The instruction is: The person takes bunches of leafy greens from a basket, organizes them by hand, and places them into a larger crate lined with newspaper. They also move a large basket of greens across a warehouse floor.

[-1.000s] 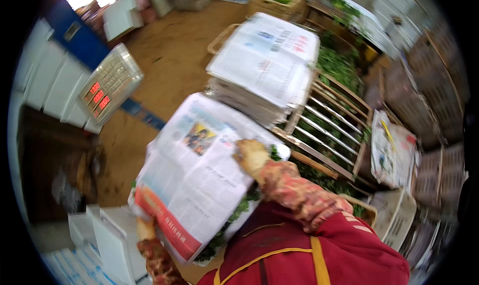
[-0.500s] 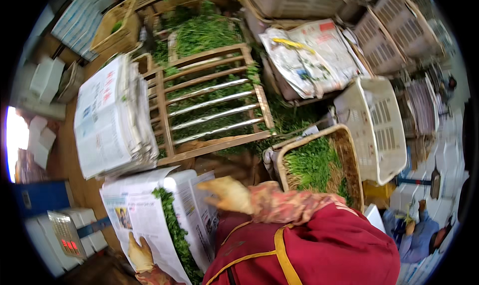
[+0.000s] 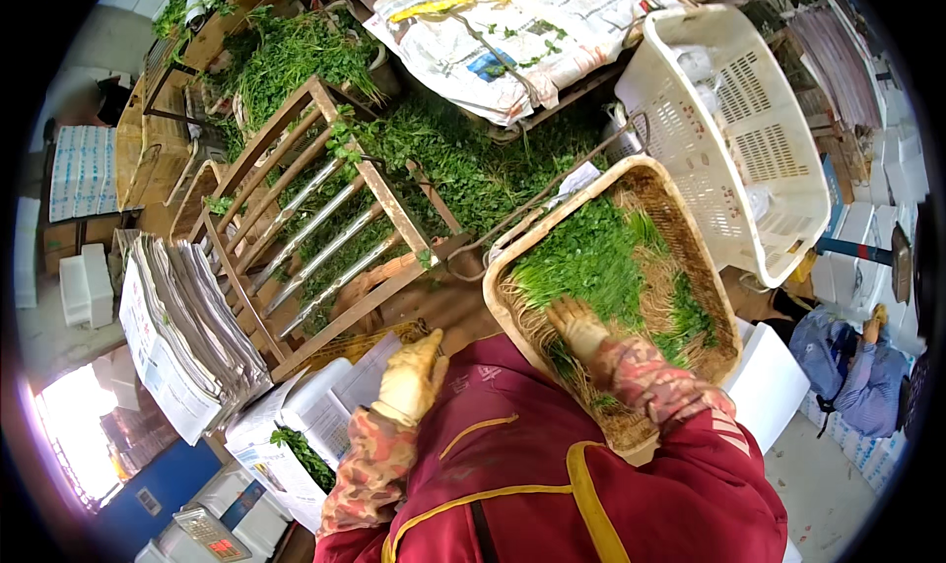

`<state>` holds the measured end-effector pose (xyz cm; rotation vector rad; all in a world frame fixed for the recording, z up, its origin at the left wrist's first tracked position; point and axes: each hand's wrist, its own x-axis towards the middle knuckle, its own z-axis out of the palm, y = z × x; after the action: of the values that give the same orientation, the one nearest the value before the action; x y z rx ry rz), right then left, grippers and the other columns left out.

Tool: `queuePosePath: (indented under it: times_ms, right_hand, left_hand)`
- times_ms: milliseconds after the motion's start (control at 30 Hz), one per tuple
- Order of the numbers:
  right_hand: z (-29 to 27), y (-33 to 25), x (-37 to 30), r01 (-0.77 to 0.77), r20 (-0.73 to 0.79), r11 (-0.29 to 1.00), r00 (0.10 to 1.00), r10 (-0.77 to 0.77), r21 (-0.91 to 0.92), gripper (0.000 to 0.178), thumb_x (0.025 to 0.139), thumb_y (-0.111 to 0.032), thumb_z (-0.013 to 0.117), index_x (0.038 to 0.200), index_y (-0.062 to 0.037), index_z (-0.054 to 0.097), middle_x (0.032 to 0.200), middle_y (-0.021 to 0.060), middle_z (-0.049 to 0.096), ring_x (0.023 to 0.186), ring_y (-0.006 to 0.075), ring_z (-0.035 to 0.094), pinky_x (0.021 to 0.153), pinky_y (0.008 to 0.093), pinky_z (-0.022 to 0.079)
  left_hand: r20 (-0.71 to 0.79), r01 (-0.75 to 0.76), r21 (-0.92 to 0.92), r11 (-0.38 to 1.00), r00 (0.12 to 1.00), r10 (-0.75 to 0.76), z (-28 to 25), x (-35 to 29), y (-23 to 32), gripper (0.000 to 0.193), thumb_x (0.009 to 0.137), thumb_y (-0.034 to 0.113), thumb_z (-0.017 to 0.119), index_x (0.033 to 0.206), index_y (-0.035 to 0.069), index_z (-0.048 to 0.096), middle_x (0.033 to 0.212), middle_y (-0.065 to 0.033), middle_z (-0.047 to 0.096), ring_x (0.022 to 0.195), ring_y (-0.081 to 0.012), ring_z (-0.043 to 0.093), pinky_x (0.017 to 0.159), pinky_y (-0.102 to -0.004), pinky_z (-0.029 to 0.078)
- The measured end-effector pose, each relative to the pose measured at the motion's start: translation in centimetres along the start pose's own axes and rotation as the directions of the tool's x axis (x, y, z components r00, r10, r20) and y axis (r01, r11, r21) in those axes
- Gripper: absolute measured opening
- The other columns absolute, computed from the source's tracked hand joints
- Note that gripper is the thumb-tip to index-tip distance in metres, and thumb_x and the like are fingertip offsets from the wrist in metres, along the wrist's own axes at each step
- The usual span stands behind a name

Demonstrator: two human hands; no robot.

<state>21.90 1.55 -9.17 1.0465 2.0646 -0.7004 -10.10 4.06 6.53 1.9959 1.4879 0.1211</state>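
Observation:
Both my hands wear yellowish work gloves under camouflage sleeves. My right hand (image 3: 579,329) reaches into a rectangular plastic basket (image 3: 727,338) and rests at the root ends of the leafy greens (image 3: 591,258), fingers apart and stretched. Nothing is gripped in it that I can see. Pale roots and green tops lie in bunches inside the basket. In front of my body on the left, my left hand (image 3: 410,378) is raised with its fingers extended and holds nothing. Close to it stands a white box lined with newspaper (image 3: 261,464), with a row of greens (image 3: 304,457) along one edge.
A stack of newspapers (image 3: 177,331) stands at the left, beside a slatted wooden-and-metal rack (image 3: 379,203). Loose greens (image 3: 473,169) are heaped behind the rack. A white perforated crate (image 3: 680,100) adjoins the basket. At far right is another person in blue (image 3: 862,381); a scale (image 3: 212,533) sits lower left.
My view has turned right. My right hand has gone from beside the newspaper-lined box into the basket of greens. My left hand has lifted off the newspaper and moved toward my body.

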Motion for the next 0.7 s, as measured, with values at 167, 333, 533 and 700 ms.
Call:
queuePosePath:
  times_ms: [167, 333, 533, 700]
  right_hand:
    - [0.9, -0.7, 8.0, 0.253, -0.286, 0.966, 0.924, -0.255, -0.044, 0.074, 0.084, -0.007, 0.048, 0.149, -0.0046, 0.013, 0.155, 0.0163, 0.02, 0.143, 0.0304, 0.019, 0.118, 0.0464, 0.013]
    - [0.1, -0.1, 12.4, 0.178, -0.351, 0.982, 0.917, -0.188, -0.061, 0.057, 0.091, -0.016, 0.039, 0.145, -0.002, 0.027, 0.148, 0.0164, 0.034, 0.139, 0.0306, 0.03, 0.117, 0.0471, 0.017]
    - [0.5, -1.0, 16.5, 0.113, -0.229, 0.993, 0.968, -0.104, 0.028, 0.053, 0.086, -0.024, 0.052, 0.136, -0.0058, 0.043, 0.139, 0.0136, 0.045, 0.134, 0.0279, 0.036, 0.114, 0.0461, 0.02]
    - [-1.8, -1.5, 13.3, 0.159, -0.034, 0.95, 0.984, -0.174, -0.267, 0.049, 0.093, -0.014, 0.038, 0.141, -0.0035, 0.039, 0.148, 0.0128, 0.038, 0.139, 0.0263, 0.031, 0.118, 0.0463, 0.012]
  left_hand:
    - [0.119, -0.079, -0.061, 0.995, 0.989, 0.086, 4.8, 0.5, 0.6, 0.041, 0.088, 0.021, 0.06, 0.123, 0.0, 0.054, 0.105, -0.0213, 0.065, 0.094, -0.0365, 0.063, 0.085, -0.0428, 0.049]
    - [0.151, -0.045, -0.095, 0.994, 0.987, 0.06, 7.8, 0.7, 0.0, 0.039, 0.088, 0.018, 0.059, 0.121, -0.002, 0.055, 0.104, -0.0218, 0.065, 0.094, -0.0361, 0.062, 0.085, -0.0414, 0.049]
    - [0.088, 0.015, -0.188, 0.982, 0.996, 0.002, 10.0, -1.7, -0.7, 0.04, 0.086, 0.016, 0.061, 0.121, -0.003, 0.055, 0.103, -0.0207, 0.065, 0.091, -0.0362, 0.063, 0.084, -0.0417, 0.05]
    - [0.127, 0.125, -0.272, 0.954, 0.988, -0.093, 10.2, -3.6, -1.6, 0.038, 0.087, 0.016, 0.061, 0.122, 0.002, 0.056, 0.103, -0.0206, 0.065, 0.095, -0.038, 0.062, 0.084, -0.0425, 0.049]
